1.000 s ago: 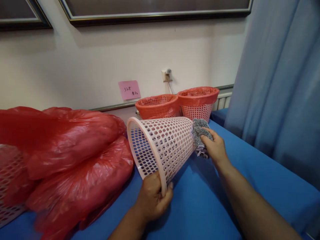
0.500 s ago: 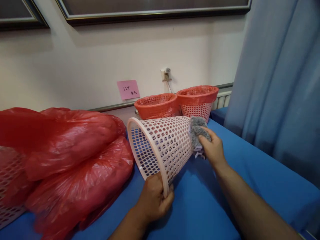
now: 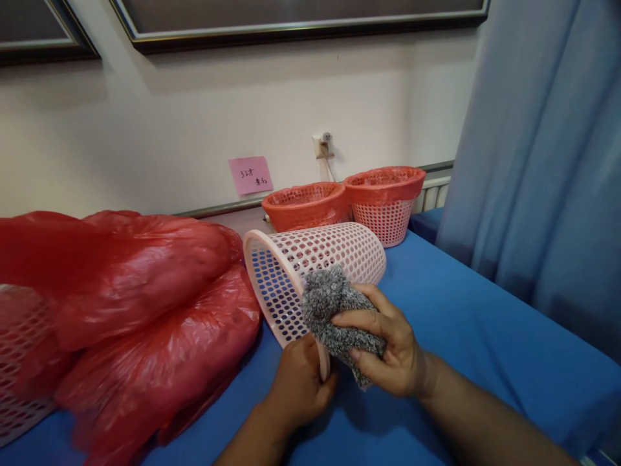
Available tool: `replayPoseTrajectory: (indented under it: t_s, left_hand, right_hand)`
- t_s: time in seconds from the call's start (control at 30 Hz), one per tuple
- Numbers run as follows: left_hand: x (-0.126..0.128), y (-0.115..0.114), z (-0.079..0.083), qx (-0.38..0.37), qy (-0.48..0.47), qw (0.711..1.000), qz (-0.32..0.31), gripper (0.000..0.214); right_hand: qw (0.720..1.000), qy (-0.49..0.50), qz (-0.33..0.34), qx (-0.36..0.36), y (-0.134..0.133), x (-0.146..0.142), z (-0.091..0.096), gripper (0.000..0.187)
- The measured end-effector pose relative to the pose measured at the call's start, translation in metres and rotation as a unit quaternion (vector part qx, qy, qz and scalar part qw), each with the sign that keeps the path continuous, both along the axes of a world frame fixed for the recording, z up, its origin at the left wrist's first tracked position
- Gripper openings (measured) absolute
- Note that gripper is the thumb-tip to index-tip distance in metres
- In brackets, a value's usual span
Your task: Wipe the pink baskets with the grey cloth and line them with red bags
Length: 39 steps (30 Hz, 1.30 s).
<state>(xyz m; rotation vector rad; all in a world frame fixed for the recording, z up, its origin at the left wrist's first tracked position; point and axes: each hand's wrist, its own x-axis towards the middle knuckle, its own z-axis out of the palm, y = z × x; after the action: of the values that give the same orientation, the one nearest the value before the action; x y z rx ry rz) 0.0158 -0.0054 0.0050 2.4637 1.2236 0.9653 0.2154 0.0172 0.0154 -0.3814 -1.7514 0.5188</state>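
A pale pink plastic wastebasket (image 3: 339, 249) with a holed wall lies tilted on its side, its mouth towards the left. My left hand (image 3: 303, 382) grips its rim at the lower edge, fingers inside and thumb outside. In my right hand (image 3: 388, 343) is a bunched grey cleaning cloth (image 3: 334, 310), pressed to the outer wall close to the rim. The cloth and my right hand hide the lower part of the wall.
Red plastic bags (image 3: 160, 310) are heaped at the left, partly over another holed basket (image 3: 22, 356). Two baskets lined with red bags, one left (image 3: 305, 207) and one right (image 3: 383, 200), stand behind. A blue-covered surface (image 3: 485, 349) lies beneath; a blue curtain (image 3: 533, 142) hangs right.
My right hand has moved the cloth left and towards me, from the basket's base end to near its rim. My left hand keeps its hold on the rim.
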Motion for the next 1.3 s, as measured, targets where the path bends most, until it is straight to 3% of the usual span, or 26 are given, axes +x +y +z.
replayPoseTrajectory:
  t_s: [0.13,0.23,0.33,0.43,0.5,0.57,0.63,0.7,0.8,0.87,0.93,1.0,1.03,1.1,1.2,1.3]
  left_hand:
    - [-0.003,-0.003,0.005,0.042,-0.136,0.989,0.038,0.014]
    - [-0.009,-0.004,0.007,0.068,-0.175,0.981,0.036,0.018]
    - [-0.012,-0.004,0.008,0.072,-0.149,0.986,0.018,0.026]
    - [-0.011,-0.004,0.008,0.088,-0.112,0.990,-0.012,0.039]
    - [-0.009,-0.005,0.009,0.102,-0.100,0.989,-0.033,0.044]
    - [-0.006,-0.005,0.009,0.112,-0.092,0.988,-0.048,0.048]
    - [-0.004,-0.006,0.009,0.118,-0.083,0.988,-0.058,0.050]
    - [-0.003,-0.005,0.007,0.123,-0.073,0.988,-0.060,0.050]
    - [-0.004,-0.003,0.003,0.118,-0.059,0.990,-0.048,0.046]
    - [-0.005,-0.001,-0.001,0.104,-0.054,0.992,-0.045,0.035]
    - [-0.007,0.001,-0.003,0.084,-0.054,0.993,-0.057,0.024]
    - [-0.007,0.002,-0.005,0.065,-0.051,0.994,-0.066,0.018]
    - [-0.008,0.003,-0.005,0.057,-0.045,0.995,-0.065,0.018]
    - [-0.008,0.005,-0.004,0.042,-0.028,0.997,-0.059,0.022]
    - [-0.006,0.008,-0.002,0.018,-0.005,0.998,-0.063,0.022]
    - [-0.005,0.009,0.001,-0.024,0.042,0.996,-0.081,0.018]
  right_hand:
    - [0.999,-0.025,0.034,0.022,0.000,0.001,0.002,0.053]
    - [0.998,-0.034,0.043,0.027,0.000,-0.002,0.002,0.052]
    - [0.996,0.009,-0.088,-0.012,0.011,-0.001,-0.003,0.046]
    - [0.949,0.095,-0.277,-0.120,0.043,0.015,-0.011,0.037]
    - [0.901,0.164,-0.343,-0.209,0.071,0.031,-0.017,0.037]
    - [0.862,0.235,-0.325,-0.311,0.093,0.045,-0.022,0.045]
    - [0.840,0.278,-0.291,-0.365,0.102,0.050,-0.023,0.050]
    - [0.865,0.254,-0.285,-0.326,0.095,0.045,-0.021,0.048]
    - [0.943,0.127,-0.265,-0.155,0.059,0.024,-0.014,0.038]
    - [0.978,0.049,-0.197,-0.050,0.029,0.010,-0.009,0.042]
    - [0.994,-0.002,-0.104,0.023,0.006,0.000,-0.006,0.051]
    - [0.997,-0.019,-0.061,0.051,-0.001,-0.004,-0.006,0.055]
    - [0.996,-0.013,-0.079,0.044,0.003,-0.002,-0.007,0.053]
    - [0.984,0.025,-0.174,-0.009,0.022,0.006,-0.010,0.045]
    - [0.929,0.120,-0.319,-0.146,0.062,0.027,-0.016,0.035]
    - [0.892,0.185,-0.351,-0.218,0.082,0.042,-0.016,0.037]
